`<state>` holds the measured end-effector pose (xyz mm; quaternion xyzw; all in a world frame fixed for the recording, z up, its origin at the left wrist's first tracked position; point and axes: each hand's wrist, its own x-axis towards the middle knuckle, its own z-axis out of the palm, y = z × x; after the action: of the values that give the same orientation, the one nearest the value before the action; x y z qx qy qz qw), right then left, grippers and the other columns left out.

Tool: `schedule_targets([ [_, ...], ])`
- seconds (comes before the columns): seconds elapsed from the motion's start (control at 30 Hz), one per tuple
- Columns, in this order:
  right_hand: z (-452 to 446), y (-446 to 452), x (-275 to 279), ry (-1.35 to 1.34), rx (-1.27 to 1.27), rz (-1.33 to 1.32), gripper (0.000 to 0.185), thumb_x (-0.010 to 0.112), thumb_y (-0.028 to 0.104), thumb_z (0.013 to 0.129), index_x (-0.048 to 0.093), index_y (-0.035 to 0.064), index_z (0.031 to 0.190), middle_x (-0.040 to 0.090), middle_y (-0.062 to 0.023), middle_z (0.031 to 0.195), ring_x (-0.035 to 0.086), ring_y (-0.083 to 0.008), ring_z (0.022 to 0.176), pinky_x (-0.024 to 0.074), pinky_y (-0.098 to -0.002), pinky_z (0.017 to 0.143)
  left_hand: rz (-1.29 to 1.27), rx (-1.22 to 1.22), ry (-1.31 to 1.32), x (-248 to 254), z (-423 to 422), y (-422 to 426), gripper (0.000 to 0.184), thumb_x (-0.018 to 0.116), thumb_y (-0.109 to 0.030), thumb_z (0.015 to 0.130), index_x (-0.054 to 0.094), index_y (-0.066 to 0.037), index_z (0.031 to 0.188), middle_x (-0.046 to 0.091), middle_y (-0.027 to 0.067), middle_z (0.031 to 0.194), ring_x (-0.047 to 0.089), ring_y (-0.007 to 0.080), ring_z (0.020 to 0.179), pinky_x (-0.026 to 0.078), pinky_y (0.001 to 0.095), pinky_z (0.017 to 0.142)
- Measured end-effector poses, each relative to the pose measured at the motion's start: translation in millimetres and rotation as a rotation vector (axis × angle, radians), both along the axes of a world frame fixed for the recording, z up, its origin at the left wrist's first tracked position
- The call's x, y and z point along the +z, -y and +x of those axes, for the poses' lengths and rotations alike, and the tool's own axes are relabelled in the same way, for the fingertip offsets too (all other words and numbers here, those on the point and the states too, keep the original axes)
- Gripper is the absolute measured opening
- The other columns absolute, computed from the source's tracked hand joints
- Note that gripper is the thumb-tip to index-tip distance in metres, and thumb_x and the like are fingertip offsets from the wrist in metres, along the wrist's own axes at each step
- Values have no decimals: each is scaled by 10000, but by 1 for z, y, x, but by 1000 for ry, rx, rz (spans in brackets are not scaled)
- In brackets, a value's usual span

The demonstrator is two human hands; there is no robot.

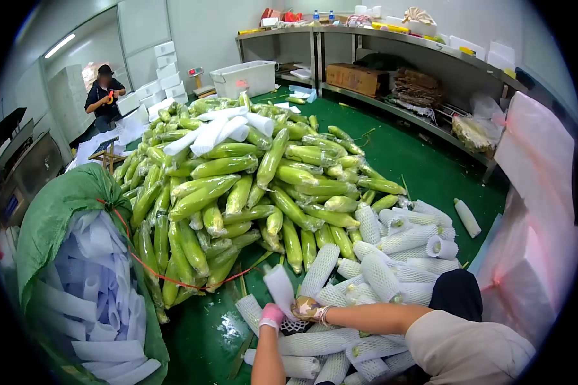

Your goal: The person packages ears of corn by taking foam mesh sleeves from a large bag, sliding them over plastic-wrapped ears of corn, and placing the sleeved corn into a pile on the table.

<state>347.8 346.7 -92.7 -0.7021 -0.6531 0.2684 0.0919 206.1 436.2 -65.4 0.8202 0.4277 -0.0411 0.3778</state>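
My left hand (272,316), in a pink glove, is closed round the lower end of a white foam sleeve (280,286). My right hand (308,309), in a brown patterned glove, is closed at the same sleeve's lower right side. The sleeve stands tilted up between them; whether corn fills it I cannot make out. Around both hands lie corn ears in white foam net sleeves (379,277). Just beyond is a big heap of green corn ears (231,186) wrapped in clear film. Several loose foam sleeves (215,131) lie on top of the heap.
A green sack (64,192) full of foam sleeves (103,289) stands at left, with a red cord beside it. White wrapped boxes (526,167) are stacked at right. A metal shelf (404,109) lines the back. A co-worker (105,99) sits at the far left.
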Motion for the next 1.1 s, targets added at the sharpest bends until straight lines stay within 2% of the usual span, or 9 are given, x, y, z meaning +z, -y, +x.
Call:
schedule_targets([
  [0.17,-11,30,114,-346,-121,314,294,578,316,870,634,35,934,660,-124,822,629,-225,757,506,-330,718,-1549,603,1382,43,-25,59,525,338,-423,970,372,-92,1375,457,124,1373,453,311,1233,345,441,1049],
  [0.3,-20,7,140,-577,-66,683,293,598,296,893,639,5,906,664,-114,781,624,-204,721,507,-320,704,-811,587,1317,123,-22,91,329,468,-306,914,513,-47,1111,564,112,1075,532,275,960,414,399,846],
  [0.37,-13,-29,153,-572,-127,309,248,610,271,885,655,28,857,667,-99,787,617,-190,707,485,-323,633,-244,508,1175,160,-22,93,247,534,-247,887,584,-24,979,617,107,926,572,257,823,449,377,744],
  [0.47,-24,-87,106,-761,-208,451,259,610,300,867,652,48,825,651,-93,754,587,-172,670,461,-319,601,229,505,1010,185,-16,79,199,599,-191,857,655,-1,845,670,105,776,611,244,687,483,360,642],
  [0.63,-48,-131,3,-1007,-130,176,237,625,259,795,598,67,930,582,-119,833,550,-182,757,426,-345,594,223,574,637,112,-38,92,214,600,-204,848,655,2,833,667,124,768,612,267,685,482,378,641],
  [0.87,-65,-29,75,-1286,-164,401,218,578,244,881,576,33,826,594,-82,746,563,-193,734,473,-317,685,191,600,400,66,-62,117,236,601,-222,835,655,7,816,662,152,758,614,300,682,480,403,640],
  [1.0,-45,3,127,-1024,-130,259,358,563,378,888,606,52,746,600,-79,670,556,-209,632,446,-330,621,191,588,353,61,-64,120,248,601,-232,828,656,9,807,660,168,752,615,318,681,480,417,639],
  [1.07,-44,5,50,-890,-70,607,352,513,335,890,594,57,688,597,-105,675,552,-247,621,448,-344,626,199,574,325,59,-66,120,254,601,-237,824,656,10,802,658,176,749,615,328,680,479,424,639],
  [1.1,-42,13,32,-451,-58,468,327,484,303,874,597,60,686,589,-115,674,552,-270,626,464,-355,643,203,570,314,57,-68,121,258,602,-240,823,656,11,799,658,180,747,615,332,680,479,427,639],
])
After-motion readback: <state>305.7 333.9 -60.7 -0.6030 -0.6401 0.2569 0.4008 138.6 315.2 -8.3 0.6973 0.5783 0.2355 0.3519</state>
